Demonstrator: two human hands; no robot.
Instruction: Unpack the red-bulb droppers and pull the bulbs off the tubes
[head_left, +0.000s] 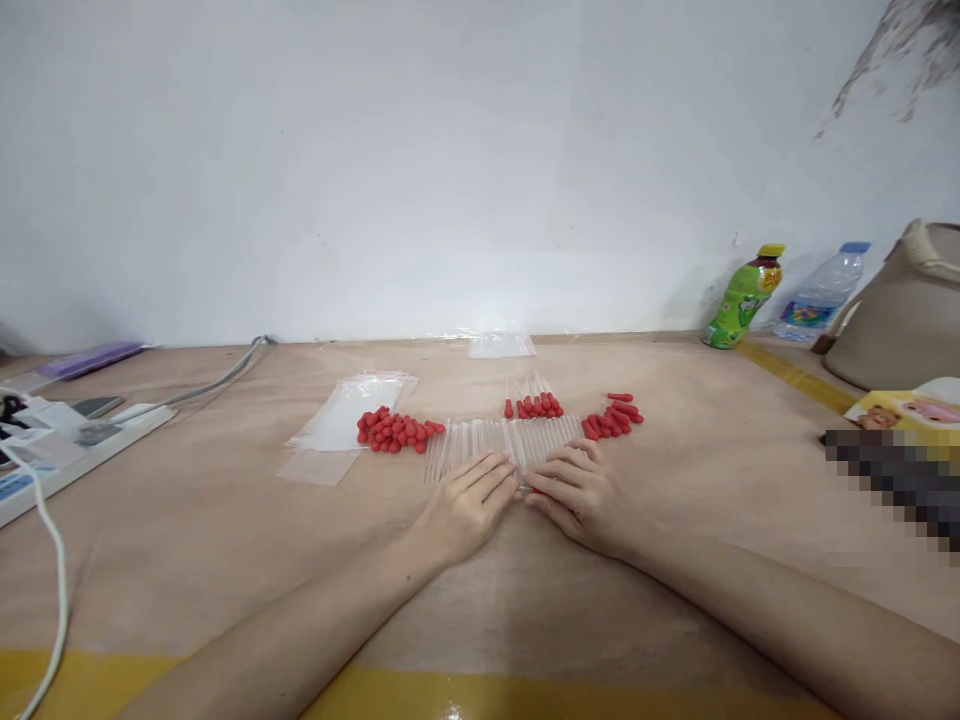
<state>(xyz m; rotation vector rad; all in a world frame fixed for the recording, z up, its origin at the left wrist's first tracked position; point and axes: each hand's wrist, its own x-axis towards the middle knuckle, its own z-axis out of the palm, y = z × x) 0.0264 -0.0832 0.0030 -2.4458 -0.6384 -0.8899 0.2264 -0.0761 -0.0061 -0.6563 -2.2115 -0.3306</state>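
My left hand (474, 503) is closed, fingertips pressed on a clear dropper tube (523, 487) whose end shows between my hands. My right hand (581, 497) is closed around a red rubber bulb, with only a bit of red visible at the fingertips. Just beyond both hands lies a row of clear thin dropper tubes (487, 437). Left of the row is a heap of red rubber bulbs (395, 431), and a smaller heap of bulbs (613, 420) sits to its right. Several tubes fitted with red bulbs (534, 405) lie behind the row.
Clear plastic bags (337, 410) are stacked on the left, another bag (501, 346) by the wall. A power strip (97, 445) with cables stands far left. On the right are a green bottle (742, 300), a water bottle (821, 295), a beige bag (892, 310) and a yellow packet (911, 412).
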